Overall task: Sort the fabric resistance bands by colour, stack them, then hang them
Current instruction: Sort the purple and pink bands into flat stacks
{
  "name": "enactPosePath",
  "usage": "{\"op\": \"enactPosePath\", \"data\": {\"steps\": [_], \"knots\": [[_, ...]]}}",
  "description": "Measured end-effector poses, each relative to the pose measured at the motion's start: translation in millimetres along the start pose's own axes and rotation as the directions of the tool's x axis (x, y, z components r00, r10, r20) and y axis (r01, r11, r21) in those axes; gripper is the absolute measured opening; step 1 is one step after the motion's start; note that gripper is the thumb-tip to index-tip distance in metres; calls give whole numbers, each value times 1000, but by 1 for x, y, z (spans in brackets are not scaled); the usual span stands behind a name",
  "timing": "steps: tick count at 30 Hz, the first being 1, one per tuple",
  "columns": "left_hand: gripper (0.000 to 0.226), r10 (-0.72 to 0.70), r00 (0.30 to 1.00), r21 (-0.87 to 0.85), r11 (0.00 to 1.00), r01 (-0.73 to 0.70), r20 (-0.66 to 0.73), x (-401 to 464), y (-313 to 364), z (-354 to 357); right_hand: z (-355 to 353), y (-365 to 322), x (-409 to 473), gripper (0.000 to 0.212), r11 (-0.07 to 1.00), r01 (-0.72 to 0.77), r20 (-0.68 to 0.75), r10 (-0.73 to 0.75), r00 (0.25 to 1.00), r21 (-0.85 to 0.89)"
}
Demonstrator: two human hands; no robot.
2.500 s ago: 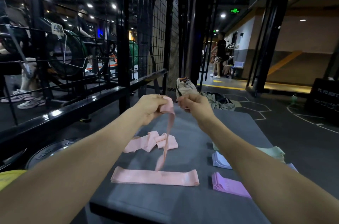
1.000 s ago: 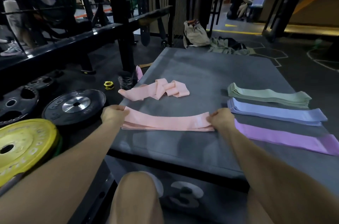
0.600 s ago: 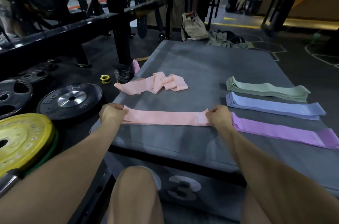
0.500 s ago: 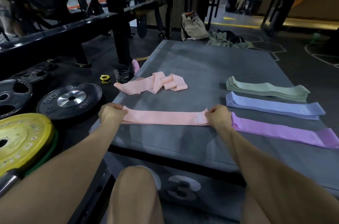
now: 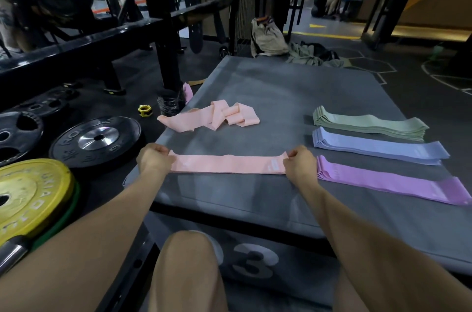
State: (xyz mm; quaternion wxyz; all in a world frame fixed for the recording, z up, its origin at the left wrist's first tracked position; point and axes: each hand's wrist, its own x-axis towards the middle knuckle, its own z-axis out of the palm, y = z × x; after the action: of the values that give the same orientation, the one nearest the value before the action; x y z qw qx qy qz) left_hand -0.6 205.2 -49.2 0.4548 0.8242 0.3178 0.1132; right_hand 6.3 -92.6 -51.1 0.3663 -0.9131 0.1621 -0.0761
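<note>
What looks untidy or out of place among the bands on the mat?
The loose pink bands at the mat's far left lie twisted in a heap, not stacked flat like the green stack, blue stack and purple stack. One more pink band hangs off the mat's left edge.

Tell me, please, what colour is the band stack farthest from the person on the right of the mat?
Sage green, seen clearly in the head view.

Left floor: yellow bumper weight plate, black iron weight plate, small yellow plastic collar. Beyond grey padded tabletop: beige fabric bag, crumpled olive garment. Black steel rack at left.
</note>
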Motion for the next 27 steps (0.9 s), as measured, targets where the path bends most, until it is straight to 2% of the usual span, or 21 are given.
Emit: {"op": "enactPosePath", "data": {"steps": [4,6,8,10,11,13,14,16,18,22,27], "knots": [[31,41,999,55,998,-40,-17,-4,2,2,0,0,-2,23,999,39,-19,-40,999,-23],[41,199,978,193,964,-184,-63,-10,4,3,-3,-3,-5,30,990,101,-52,-106,993,-95],[46,451,892,234,871,-432,-34,-17,9,7,-3,-8,-8,37,960,237,-32,-244,969,-147],[52,640,755,158,739,-655,141,-23,15,13,0,-16,-11,47,908,405,108,-394,913,-109],[58,679,683,135,675,-725,269,-26,18,18,2,-20,-12,55,880,466,216,-439,872,-96],[72,662,564,161,568,-807,493,-31,23,28,7,-27,-13,73,811,567,435,-462,773,-147],[78,634,530,200,518,-832,563,-33,25,33,9,-30,-12,80,771,611,514,-456,727,-181],[83,576,505,273,443,-854,642,-34,27,41,12,-31,-9,85,718,658,602,-428,674,-227],[79,536,495,302,410,-861,683,-30,25,46,12,-30,-4,83,699,668,629,-403,665,-258],[65,483,487,255,469,-846,728,-20,20,45,9,-28,0,69,697,669,613,-417,671,-259],[59,501,472,224,478,-850,725,-17,19,46,11,-25,2,62,705,668,594,-438,674,-238]]}}
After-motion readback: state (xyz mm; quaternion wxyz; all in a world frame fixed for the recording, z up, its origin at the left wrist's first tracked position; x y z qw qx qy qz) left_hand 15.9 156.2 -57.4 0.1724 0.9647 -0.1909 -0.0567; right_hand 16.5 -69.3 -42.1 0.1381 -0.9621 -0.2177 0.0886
